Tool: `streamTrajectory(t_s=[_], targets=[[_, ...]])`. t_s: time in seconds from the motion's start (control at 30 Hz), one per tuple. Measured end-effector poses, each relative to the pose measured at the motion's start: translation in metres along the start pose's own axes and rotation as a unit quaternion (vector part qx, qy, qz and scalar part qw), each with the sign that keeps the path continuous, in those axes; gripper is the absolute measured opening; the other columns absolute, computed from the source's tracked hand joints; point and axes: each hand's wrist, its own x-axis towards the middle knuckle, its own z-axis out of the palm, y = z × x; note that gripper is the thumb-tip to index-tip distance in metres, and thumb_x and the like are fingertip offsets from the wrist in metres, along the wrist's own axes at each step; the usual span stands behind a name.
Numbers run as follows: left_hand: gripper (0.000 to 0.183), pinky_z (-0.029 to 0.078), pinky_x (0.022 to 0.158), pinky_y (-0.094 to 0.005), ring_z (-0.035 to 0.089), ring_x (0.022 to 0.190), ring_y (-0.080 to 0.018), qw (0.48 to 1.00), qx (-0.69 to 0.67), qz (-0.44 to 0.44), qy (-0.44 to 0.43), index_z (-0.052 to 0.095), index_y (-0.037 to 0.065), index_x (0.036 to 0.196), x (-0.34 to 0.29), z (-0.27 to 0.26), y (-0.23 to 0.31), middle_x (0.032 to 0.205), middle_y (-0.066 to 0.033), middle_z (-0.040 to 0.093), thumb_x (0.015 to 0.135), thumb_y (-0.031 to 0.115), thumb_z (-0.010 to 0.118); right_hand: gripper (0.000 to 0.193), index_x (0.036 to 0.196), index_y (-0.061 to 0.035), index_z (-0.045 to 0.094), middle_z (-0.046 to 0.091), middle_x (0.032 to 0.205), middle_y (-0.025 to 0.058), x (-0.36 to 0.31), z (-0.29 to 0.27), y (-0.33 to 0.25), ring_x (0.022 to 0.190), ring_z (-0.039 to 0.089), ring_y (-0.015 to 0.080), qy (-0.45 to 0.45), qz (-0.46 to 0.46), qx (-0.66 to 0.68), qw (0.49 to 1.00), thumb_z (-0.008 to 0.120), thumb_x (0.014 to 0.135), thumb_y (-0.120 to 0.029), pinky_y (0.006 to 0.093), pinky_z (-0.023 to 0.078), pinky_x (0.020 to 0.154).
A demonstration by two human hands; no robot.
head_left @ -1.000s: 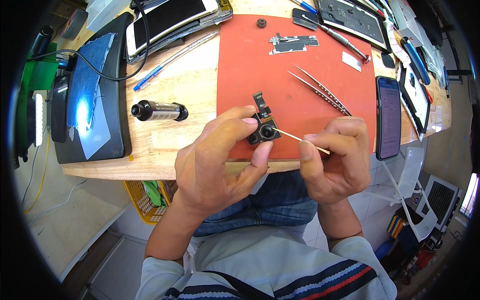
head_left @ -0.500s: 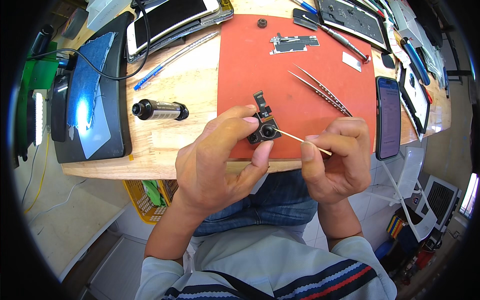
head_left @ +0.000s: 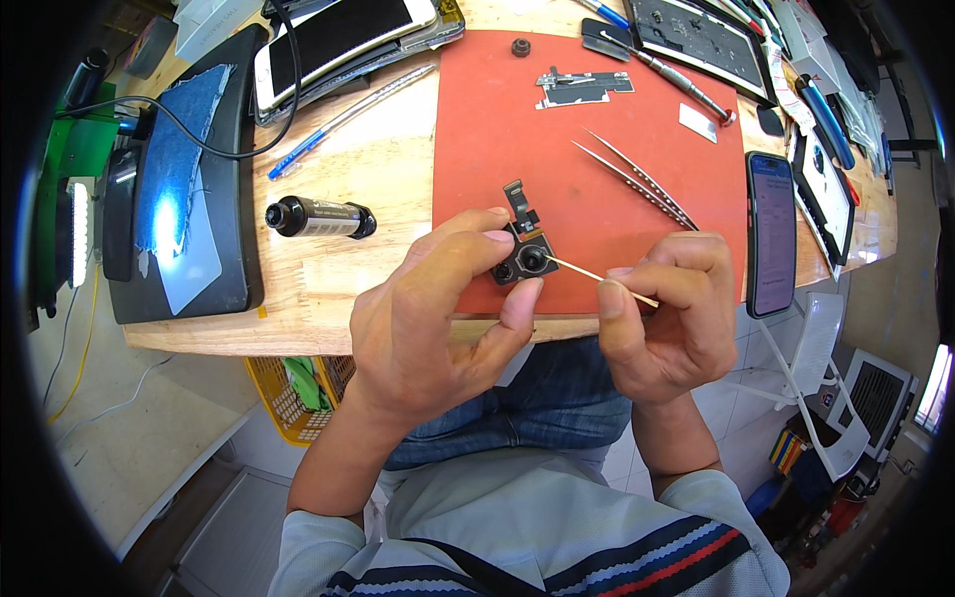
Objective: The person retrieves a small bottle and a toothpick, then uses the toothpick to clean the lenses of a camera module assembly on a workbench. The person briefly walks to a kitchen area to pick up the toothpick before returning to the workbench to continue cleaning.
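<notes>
Between the fingers and thumb of my left hand point(head_left: 428, 313) is a phone camera module point(head_left: 534, 261), black with two round lenses and a flex connector sticking up from it. My right hand point(head_left: 671, 318) pinches a thin wooden stick point(head_left: 587, 272), like a toothpick. The stick's tip touches or nearly touches the larger lens. Both hands are above the near edge of an orange-red mat point(head_left: 477, 129). Metal tweezers point(head_left: 642, 184) lie on the mat beyond my right hand.
A dark bottle point(head_left: 318, 218) lies on its side at left, near a blue pen point(head_left: 328, 129). Flat dark metal parts point(head_left: 585, 88) and a screwdriver point(head_left: 676, 80) are at the far side of the mat. A phone point(head_left: 771, 234) lies right; a white-framed phone point(head_left: 338, 45) lies far left.
</notes>
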Motion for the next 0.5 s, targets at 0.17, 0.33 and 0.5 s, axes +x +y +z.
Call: streamTrajectory(t_s=[0.17, 0.33, 0.5], targets=[[0.052, 0.063, 0.069, -0.0334, 0.075, 0.088, -0.0309, 1.000, 0.001, 0.000, -0.002, 0.051, -0.004, 0.119, -0.0003, -0.0005, 0.0004, 0.104, -0.0233, 0.070, 0.078, -0.001, 0.083, 0.021, 0.086, -0.0060, 0.071, 0.056, 0.077, 0.0050, -0.0006, 0.0005, -0.0002, 0.066, 0.053, 0.0181, 0.001, 0.004, 0.003, 1.000, 0.080, 0.067, -0.003, 0.0312, 0.038, 0.062], [0.052, 0.063, 0.069, -0.0334, 0.075, 0.088, -0.0313, 1.000, 0.000, 0.000, -0.001, 0.051, -0.003, 0.119, -0.0002, -0.0003, -0.0004, 0.104, -0.0238, 0.070, 0.078, -0.001, 0.083, 0.021, 0.085, -0.0063, 0.070, 0.056, 0.077, 0.0047, -0.0001, 0.0011, -0.0003, 0.066, 0.053, 0.0182, 0.003, 0.000, 0.001, 1.000, 0.080, 0.067, -0.003, 0.0317, 0.038, 0.062], [0.052, 0.063, 0.070, -0.0333, 0.075, 0.088, -0.0314, 1.000, 0.001, -0.001, -0.003, 0.051, -0.003, 0.119, 0.0001, -0.0006, 0.0004, 0.104, -0.0236, 0.070, 0.078, 0.000, 0.083, 0.022, 0.085, -0.0071, 0.071, 0.056, 0.077, 0.0043, 0.0004, 0.0003, -0.0014, 0.066, 0.053, 0.0180, 0.000, 0.004, -0.002, 1.000, 0.080, 0.066, -0.003, 0.0317, 0.038, 0.062]])
